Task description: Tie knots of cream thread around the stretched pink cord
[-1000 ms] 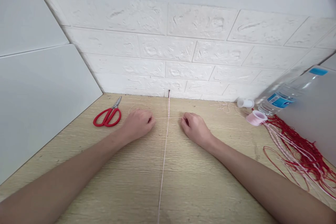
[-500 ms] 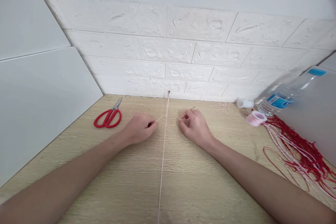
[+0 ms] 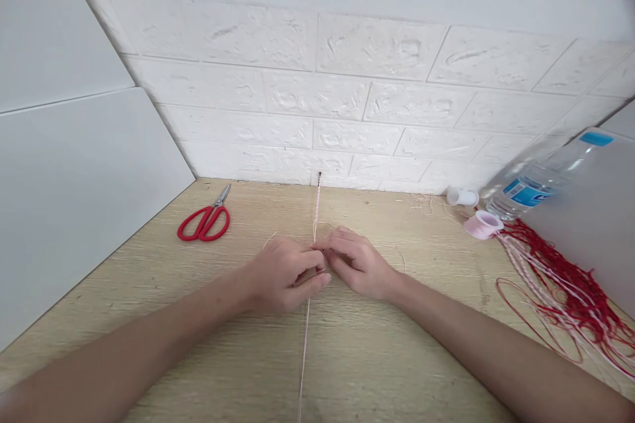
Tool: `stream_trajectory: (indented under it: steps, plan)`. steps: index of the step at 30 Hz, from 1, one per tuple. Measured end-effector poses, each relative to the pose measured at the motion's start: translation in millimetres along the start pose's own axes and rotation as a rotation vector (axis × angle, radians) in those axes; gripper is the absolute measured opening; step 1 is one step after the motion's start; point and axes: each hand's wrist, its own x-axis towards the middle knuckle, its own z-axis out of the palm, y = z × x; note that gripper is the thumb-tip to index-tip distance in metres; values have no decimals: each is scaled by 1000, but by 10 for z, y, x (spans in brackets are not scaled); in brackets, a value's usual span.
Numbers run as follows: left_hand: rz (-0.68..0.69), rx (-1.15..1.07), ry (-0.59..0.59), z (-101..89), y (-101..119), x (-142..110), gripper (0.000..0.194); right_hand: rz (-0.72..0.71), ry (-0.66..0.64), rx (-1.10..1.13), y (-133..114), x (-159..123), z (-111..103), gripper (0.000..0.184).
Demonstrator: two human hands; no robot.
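Note:
A pale pink cord (image 3: 304, 357) runs taut from the near edge up to the wall, with a knotted, braided stretch (image 3: 317, 201) at its far end. Over the cord, just below the braid, my two hands meet. My left hand (image 3: 285, 274) curls its fingers around a thin thread, thumb reaching to the right. My right hand (image 3: 360, 264) pinches the thread close to the left fingertips. A small thread loop (image 3: 325, 263) shows between the hands. Loose thread ends stick out on both sides. The exact crossing of thread and cord is partly hidden by fingers.
Red-handled scissors (image 3: 204, 221) lie to the left. At right are a white spool (image 3: 463, 196), a pink thread spool (image 3: 483, 225), a water bottle (image 3: 540, 182) and a heap of red and pink cords (image 3: 570, 291). A white brick-patterned wall (image 3: 347, 99) bounds the wooden table.
My hands were apart, pulling the thread out to either side of the cord. They loosened and came together over the cord, slightly nearer me, forming a small loop.

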Motion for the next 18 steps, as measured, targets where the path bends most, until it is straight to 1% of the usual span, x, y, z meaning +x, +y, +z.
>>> stream_trajectory:
  steps: [3, 7, 8, 10, 12, 14, 18]
  plan:
    - [19, -23, 73, -11, 6, -5, 26, 1, 4, 3, 35, -24, 6, 30]
    - [-94, -44, 255, -12, -55, 14, 18, -35, 16, -1, 47, -56, 11, 24]
    - [-118, -47, 273, -6, -73, 20, 22, -54, 16, 6, 44, -60, 12, 21]
    - [-108, -45, 254, 12, -106, 29, 34, -84, 12, 19, 33, -63, 14, 15]
    - [-56, -36, 207, 37, -135, 31, 33, -100, 5, 21, 21, -64, 15, 13]
    - [-25, -26, 193, 58, -162, 27, 26, -111, 6, 19, 12, -65, 15, 20]
    - [-42, -28, 210, 45, -196, 17, 16, -100, 39, -10, 6, -66, 6, 36]
